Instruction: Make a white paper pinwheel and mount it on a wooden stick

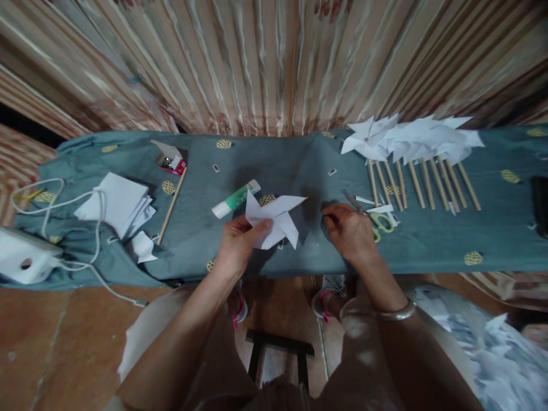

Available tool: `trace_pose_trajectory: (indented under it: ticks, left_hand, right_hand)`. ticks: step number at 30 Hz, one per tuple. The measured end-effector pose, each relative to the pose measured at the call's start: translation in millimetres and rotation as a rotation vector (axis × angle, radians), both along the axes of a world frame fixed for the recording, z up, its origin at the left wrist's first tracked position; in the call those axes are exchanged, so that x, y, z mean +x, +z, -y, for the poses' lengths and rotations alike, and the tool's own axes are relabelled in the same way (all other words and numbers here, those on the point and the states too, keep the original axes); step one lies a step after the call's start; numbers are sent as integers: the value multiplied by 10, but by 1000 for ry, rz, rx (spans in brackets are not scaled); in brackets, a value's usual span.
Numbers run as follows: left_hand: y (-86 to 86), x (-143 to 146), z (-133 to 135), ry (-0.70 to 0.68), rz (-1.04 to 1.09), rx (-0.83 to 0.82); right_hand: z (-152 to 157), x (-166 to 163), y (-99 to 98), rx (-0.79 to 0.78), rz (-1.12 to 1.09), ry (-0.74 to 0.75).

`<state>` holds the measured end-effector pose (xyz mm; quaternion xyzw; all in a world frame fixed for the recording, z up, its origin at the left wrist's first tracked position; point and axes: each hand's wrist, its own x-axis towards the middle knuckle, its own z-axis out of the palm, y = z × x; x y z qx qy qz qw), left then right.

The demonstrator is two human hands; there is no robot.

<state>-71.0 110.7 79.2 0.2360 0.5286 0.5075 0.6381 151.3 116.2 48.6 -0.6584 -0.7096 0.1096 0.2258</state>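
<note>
My left hand (240, 242) pinches a folded white paper pinwheel (274, 220), holding it just above the grey-blue cloth (295, 171) that covers a narrow table. My right hand (349, 228) rests on the cloth to the pinwheel's right, fingers curled with the tips pressed to the cloth; whether they pinch anything small is not visible. A green-handled pair of scissors (377, 220) lies just right of that hand. A glue stick (235, 198) with a green label lies behind the pinwheel.
Several finished white pinwheels (411, 142) on wooden sticks (422, 185) lie at the back right. A stack of white paper squares (117, 202), a loose stick (171, 208) and a small red-and-white box (171, 162) sit at left. A white device (23, 260) with cable is far left.
</note>
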Motion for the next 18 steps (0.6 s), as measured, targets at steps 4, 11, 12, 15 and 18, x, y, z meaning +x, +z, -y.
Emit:
trace_pose_trajectory:
  ticks: [4,11,12,15,18]
  left_hand:
    - [36,67,2,3,-11,-23]
    - [48,177,-1,-28,-8,-23]
    - [47,192,-6,-29,-5,-22]
    - [44,240,-28,-26,10,-18]
    - [47,290,-55,-20,32,-14]
  right_hand:
    - [24,-75,75,-41,111,-8]
    - [22,-165,233,-178,298,-58]
    - [18,-163,243,-192,289,-58]
    - [0,-136,251,-224,228,-65]
    - [-28,-101,244,-245,166,-85]
